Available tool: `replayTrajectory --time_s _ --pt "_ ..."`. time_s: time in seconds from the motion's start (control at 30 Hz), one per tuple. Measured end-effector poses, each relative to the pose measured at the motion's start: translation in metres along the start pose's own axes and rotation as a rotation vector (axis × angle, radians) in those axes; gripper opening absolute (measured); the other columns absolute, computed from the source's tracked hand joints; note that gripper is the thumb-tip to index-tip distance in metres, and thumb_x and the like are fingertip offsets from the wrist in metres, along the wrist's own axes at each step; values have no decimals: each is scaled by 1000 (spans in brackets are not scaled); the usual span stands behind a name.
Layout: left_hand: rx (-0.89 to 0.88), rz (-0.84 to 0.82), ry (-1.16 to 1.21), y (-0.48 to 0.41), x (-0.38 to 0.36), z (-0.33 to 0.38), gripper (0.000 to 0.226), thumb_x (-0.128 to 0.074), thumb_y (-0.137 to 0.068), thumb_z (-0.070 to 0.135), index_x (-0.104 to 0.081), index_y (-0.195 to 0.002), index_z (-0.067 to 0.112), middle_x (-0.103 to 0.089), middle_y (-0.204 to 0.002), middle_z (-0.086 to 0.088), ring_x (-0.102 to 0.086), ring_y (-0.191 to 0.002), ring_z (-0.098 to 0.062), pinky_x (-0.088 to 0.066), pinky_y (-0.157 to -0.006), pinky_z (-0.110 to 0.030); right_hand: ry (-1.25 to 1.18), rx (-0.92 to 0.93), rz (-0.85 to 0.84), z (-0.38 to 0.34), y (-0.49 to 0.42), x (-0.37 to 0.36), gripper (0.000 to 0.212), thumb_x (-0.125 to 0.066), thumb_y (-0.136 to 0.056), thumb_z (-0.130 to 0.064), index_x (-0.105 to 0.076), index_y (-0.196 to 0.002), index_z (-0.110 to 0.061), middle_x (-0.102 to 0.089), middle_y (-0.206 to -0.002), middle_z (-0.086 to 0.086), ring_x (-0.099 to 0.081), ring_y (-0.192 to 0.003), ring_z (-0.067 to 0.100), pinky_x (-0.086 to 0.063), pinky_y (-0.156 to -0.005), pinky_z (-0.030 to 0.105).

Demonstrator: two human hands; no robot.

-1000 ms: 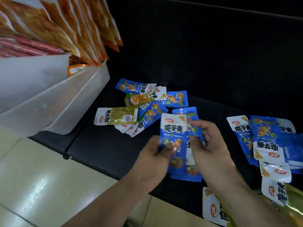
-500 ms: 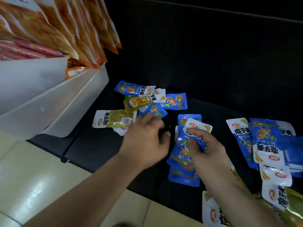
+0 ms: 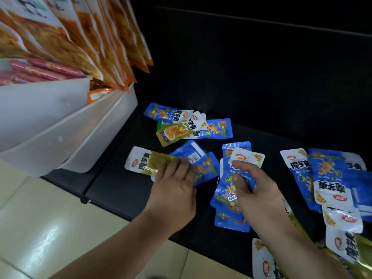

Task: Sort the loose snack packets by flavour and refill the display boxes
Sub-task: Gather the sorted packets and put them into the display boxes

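Several blue packets (image 3: pixel 225 195) pinched, fanned, between right hand (image 3: pixel 259 193) thumb and fingers; left hand (image 3: pixel 174 186) flat, fingers straight, touching green packet (image 3: pixel 152 161).

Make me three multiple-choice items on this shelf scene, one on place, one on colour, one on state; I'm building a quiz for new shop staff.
1. Where do the white bins stand relative to the loose pile?
A. to its left
B. to its right
C. on top of it

2. The stack in the right hand is mostly:
A. orange
B. blue
C. red

3. The left hand is:
A. lifted clear
B. resting on packets
C. out of view

1 A, the bins fill the left side.
2 B, blue wrappers show under the thumb.
3 B, its fingers lie on a blue packet and a gold packet.
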State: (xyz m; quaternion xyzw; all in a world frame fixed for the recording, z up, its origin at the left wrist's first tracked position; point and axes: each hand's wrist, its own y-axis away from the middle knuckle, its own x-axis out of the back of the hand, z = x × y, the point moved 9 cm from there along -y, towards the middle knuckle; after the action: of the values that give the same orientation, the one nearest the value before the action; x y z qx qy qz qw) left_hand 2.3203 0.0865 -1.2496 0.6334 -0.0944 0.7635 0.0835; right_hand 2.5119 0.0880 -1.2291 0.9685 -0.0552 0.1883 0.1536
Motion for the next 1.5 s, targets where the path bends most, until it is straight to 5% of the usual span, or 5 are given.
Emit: replayTrajectory --time_s 0.37,0.53,0.87,1.23,1.5 --pt "74 129 177 8 23 -59 39 -56 -95 49 -76 -109 18 -68 -123 3 -65 -114 -20 -53 -100 -43 -12 -41 -64 5 5 -10 28 -59 -102 -13 -67 -113 -37 -63 -116 2 -67 -68 9 -45 -44 11" --pt "2 -209 215 -1 10 -42 85 -69 -85 53 -36 -159 26 -44 -160 2 -33 -153 -18 -28 -125 -37 -4 -29 -79 4 9 -11 33 -60 -100 -14 -69 -108 -44 -56 -89 -4 -54 -58 2 -60 -60 29" --pt "103 34 101 -18 28 -35 76 -69 -63 60 -67 -123 14 -62 -106 -5 -66 -94 -29 -54 -77 -36 -5 -64 -44 -12 23 22 30 -57 -102 -13 -69 -109 -40 -45 -73 -8 -42 -34 4 -60 -57 38" --pt "199 171 355 -10 56 7 67 -76 -73 64 -63 -130 30 -58 -107 8 -62 -95 -15 -51 -73 -31 -30 -102 -52 0 22 50 29 -60 -101 -17 -65 -99 -46 -42 -54 -2 -33 -45 16 -53 -48 51" --pt "172 33 700 -41 23 115 75 -59 -69 86 -68 -123 35 -64 -99 14 -64 -89 -2 -57 -78 -35 61 -70 304 8 -17 179 21 -58 -99 -16 -68 -105 -34 -48 -48 -7 -47 -42 17 -58 -48 51"
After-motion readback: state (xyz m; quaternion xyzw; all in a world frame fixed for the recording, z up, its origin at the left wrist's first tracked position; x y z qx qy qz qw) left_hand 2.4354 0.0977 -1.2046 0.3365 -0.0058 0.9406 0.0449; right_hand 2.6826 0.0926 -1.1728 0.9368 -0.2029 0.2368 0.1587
